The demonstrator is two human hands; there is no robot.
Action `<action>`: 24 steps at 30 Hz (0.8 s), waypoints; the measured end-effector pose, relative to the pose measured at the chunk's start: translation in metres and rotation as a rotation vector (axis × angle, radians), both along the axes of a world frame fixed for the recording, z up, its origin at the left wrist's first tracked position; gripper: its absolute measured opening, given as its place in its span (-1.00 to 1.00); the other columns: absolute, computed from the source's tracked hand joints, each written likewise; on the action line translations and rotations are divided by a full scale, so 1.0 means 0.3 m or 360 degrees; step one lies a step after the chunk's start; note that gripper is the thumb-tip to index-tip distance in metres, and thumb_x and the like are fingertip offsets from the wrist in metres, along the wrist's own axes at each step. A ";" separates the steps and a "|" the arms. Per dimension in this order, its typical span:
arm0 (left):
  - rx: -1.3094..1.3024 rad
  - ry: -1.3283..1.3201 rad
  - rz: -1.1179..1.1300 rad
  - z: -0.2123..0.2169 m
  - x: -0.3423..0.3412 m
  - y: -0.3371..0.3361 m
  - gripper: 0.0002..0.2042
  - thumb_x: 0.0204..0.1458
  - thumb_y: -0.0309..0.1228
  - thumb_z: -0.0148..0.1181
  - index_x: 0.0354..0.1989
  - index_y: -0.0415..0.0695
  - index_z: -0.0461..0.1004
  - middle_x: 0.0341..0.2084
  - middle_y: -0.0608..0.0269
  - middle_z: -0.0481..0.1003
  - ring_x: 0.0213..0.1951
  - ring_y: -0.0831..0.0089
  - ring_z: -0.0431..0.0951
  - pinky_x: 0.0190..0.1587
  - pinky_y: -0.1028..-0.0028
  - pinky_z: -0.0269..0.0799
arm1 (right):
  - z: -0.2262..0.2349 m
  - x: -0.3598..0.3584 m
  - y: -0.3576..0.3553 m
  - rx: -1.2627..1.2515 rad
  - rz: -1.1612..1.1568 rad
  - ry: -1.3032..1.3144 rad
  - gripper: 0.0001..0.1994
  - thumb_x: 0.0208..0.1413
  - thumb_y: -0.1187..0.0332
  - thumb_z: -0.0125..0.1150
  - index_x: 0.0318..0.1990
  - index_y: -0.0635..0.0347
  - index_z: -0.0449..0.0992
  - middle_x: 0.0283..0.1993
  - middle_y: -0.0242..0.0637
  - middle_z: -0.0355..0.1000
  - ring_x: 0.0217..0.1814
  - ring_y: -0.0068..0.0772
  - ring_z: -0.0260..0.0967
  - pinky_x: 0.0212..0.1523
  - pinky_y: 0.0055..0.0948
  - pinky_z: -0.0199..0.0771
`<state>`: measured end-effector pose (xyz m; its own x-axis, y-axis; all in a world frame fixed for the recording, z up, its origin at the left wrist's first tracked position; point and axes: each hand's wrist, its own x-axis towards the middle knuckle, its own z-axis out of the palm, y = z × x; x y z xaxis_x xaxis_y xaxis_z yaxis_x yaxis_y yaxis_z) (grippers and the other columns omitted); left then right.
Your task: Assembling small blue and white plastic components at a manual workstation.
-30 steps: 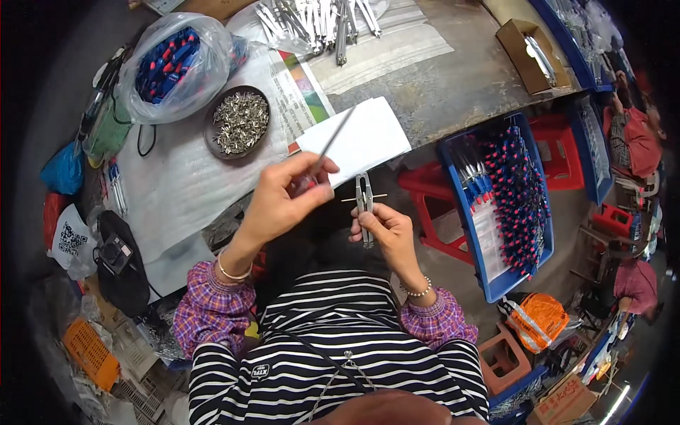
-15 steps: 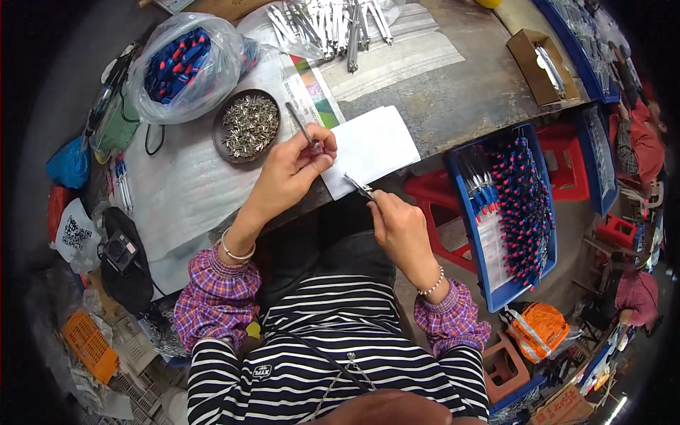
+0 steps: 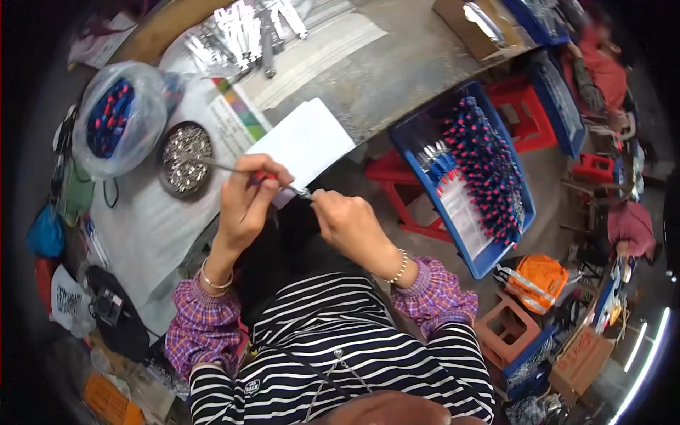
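Note:
My left hand (image 3: 249, 198) grips a thin metal rod (image 3: 212, 164) whose free end reaches left over a round dish of small metal parts (image 3: 184, 157). My right hand (image 3: 347, 221) is closed on a small metal tool (image 3: 303, 191), and its tip meets the rod between the two hands. Both hands hover over the table's front edge, just below a white sheet of paper (image 3: 306, 142).
A clear bag of blue and red pieces (image 3: 113, 127) lies left of the dish. Shiny metal tools (image 3: 241, 32) are piled at the table's back. A blue tray of red-tipped parts (image 3: 482, 170) stands at my right, above red stools (image 3: 397, 191).
My hands have shifted left and come together. The rod has swung from pointing up and right over the paper to pointing left over the dish.

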<state>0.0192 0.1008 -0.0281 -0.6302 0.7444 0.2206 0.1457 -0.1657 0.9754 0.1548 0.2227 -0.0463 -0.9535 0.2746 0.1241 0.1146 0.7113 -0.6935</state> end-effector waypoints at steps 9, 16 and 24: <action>-0.0258 -0.0393 0.0087 0.059 0.009 -0.050 -0.92 0.09 -0.54 0.03 -0.26 -0.25 0.34 -0.64 0.43 0.30 -0.67 0.75 0.21 -0.62 0.72 0.06 | 0.052 0.051 -0.005 -0.0330 -0.0145 0.0375 -0.77 -0.05 0.56 0.14 -0.18 0.30 0.39 -0.48 -0.15 0.36 -0.49 -0.11 0.37 -0.50 -0.31 0.36; -0.0581 -0.0525 0.0022 0.076 0.052 -0.073 -0.90 0.03 -0.52 0.11 -0.32 -0.28 0.38 -0.71 0.46 0.32 -0.74 0.79 0.19 -0.70 0.73 0.00 | 0.035 0.072 -0.071 -0.0290 -0.0099 0.0392 -0.72 -0.06 0.59 0.13 -0.13 0.32 0.36 -0.42 -0.15 0.35 -0.43 -0.13 0.36 -0.44 -0.32 0.37; -0.0733 -0.0196 -0.0111 0.035 0.036 -0.130 -0.96 -0.04 -0.57 0.10 -0.41 -0.25 0.41 -0.76 0.44 0.31 -0.77 0.77 0.21 -0.72 0.72 0.02 | -0.008 0.091 -0.068 -0.0959 0.0112 0.0005 -0.69 0.05 0.45 0.14 -0.04 0.32 0.38 -0.43 -0.30 0.35 -0.45 -0.50 0.33 -0.45 -0.52 0.31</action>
